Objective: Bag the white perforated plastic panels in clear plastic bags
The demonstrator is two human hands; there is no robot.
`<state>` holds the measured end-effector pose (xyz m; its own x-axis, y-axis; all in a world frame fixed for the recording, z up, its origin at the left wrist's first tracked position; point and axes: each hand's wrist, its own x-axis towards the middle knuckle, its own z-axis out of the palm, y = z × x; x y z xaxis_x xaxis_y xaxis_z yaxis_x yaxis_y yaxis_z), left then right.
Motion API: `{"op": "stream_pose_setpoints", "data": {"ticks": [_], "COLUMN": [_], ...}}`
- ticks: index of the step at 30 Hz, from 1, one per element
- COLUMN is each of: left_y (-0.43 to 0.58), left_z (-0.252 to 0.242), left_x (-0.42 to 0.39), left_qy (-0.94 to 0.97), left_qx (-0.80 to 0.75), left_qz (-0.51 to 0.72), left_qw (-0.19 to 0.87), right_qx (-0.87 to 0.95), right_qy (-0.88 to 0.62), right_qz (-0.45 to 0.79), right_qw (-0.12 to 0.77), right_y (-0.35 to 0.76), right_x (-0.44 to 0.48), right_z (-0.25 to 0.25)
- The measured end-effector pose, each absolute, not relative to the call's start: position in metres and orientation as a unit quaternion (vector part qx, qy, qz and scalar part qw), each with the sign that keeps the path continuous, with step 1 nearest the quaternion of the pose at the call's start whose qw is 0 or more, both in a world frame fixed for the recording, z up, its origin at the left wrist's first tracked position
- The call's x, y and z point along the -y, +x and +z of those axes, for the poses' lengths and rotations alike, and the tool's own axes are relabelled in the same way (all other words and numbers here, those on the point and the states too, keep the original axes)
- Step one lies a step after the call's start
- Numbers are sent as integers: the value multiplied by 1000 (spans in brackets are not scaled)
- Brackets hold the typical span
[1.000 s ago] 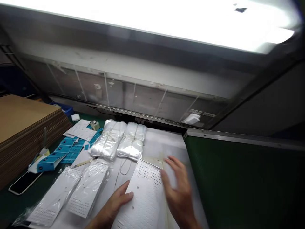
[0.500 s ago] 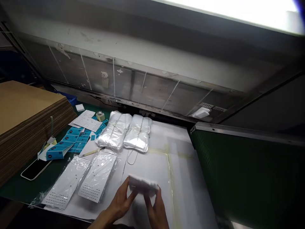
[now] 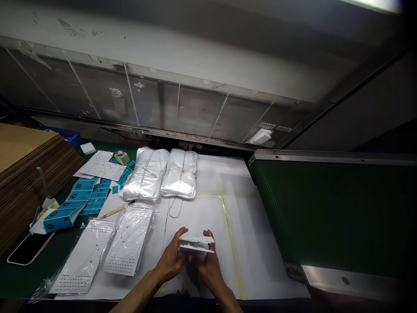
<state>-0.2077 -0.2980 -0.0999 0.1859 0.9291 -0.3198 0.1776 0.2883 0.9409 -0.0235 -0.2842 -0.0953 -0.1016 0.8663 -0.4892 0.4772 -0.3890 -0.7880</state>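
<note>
Both my hands hold a folded white card (image 3: 196,244) just above the white-covered table (image 3: 247,243). My left hand (image 3: 172,259) grips its left end with fingers curled around it. My right hand (image 3: 208,265) holds it from below and behind, thumb up at the card's back edge. Left of my hands lie two clear bags of flat perforated white cards (image 3: 128,239). Farther back sit two bundles of clear plastic bags (image 3: 161,178) tied with bands.
Blue labels and a blue-and-white box (image 3: 61,217) lie at the left beside a phone (image 3: 28,248) and a pencil (image 3: 115,210). A stack of brown cardboard (image 3: 26,169) fills the far left. A green conveyor belt (image 3: 329,208) runs along the right.
A second ago the white card lay flat under my hands. It is now folded up and lifted in both hands. The camera has tilted down.
</note>
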Motion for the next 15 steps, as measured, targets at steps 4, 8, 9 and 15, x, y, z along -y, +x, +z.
{"op": "stream_pose_setpoints", "data": {"ticks": [4,8,9,15], "left_y": [-205,-197,-194,-197], "left_z": [-99,-89,-88,-117], "left_x": [287,278,277,234], "left_qy": [439,283,254,421], "left_qx": [-539,-566,-576,-685], "left_qz": [345,396,396,273], "left_qw": [631,666,668,529], "right_qx": [496,408,374,252], "right_qy": [-641,-642,-641,-678], "right_qz": [565,616,628,639], "right_qw": [157,205,234,260], "right_y": [-25,-42,-49,-50], "right_x": [268,261,262,266], "right_z": [-85,-68,-64,-67]}}
